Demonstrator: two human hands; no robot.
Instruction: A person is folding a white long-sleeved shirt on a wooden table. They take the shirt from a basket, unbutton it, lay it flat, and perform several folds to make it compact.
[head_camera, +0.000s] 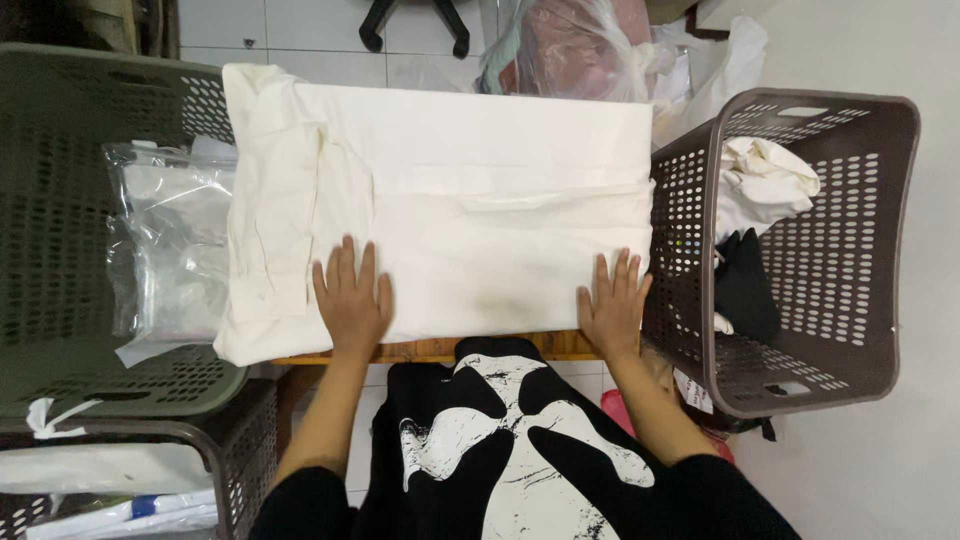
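Observation:
A cream-white folded garment (470, 190) lies spread across a small wooden table (430, 350), covering nearly all of it. My left hand (352, 300) rests flat on the garment's near left part, fingers spread. My right hand (612, 305) lies flat on its near right corner, close to the table's front edge. Neither hand grips anything. A collar or sleeve fold shows on the garment's left side.
A brown perforated laundry basket (890, 250) at the right holds white and black clothes. A green basket (60, 230) at the left holds clear plastic bags (170, 240). Filled plastic bags (590, 45) and chair legs sit beyond the table.

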